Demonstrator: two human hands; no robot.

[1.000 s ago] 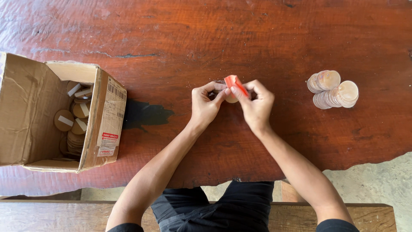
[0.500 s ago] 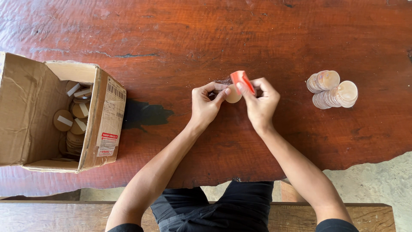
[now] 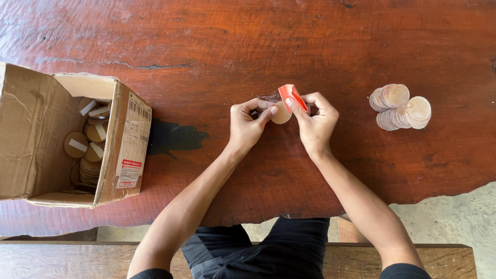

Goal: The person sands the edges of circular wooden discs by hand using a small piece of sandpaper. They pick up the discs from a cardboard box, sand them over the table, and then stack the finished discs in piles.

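Observation:
At the middle of the dark red wooden table [image 3: 248, 46], my left hand [image 3: 249, 124] pinches a small round tan wooden disc [image 3: 281, 114]. My right hand [image 3: 315, 120] grips a red strip of tape backing [image 3: 292, 96] that curls up off the disc's top edge. Both hands are close together, fingertips almost touching around the disc.
An open cardboard box [image 3: 57, 137] lies on its side at the left, with several tan discs bearing white strips inside. Two rows of finished discs [image 3: 400, 106] lie on the table at the right. The table's front edge and a wooden bench [image 3: 62, 261] are below.
The red strip has lifted higher and further away from the disc between my fingers. Both hands have stayed in about the same place.

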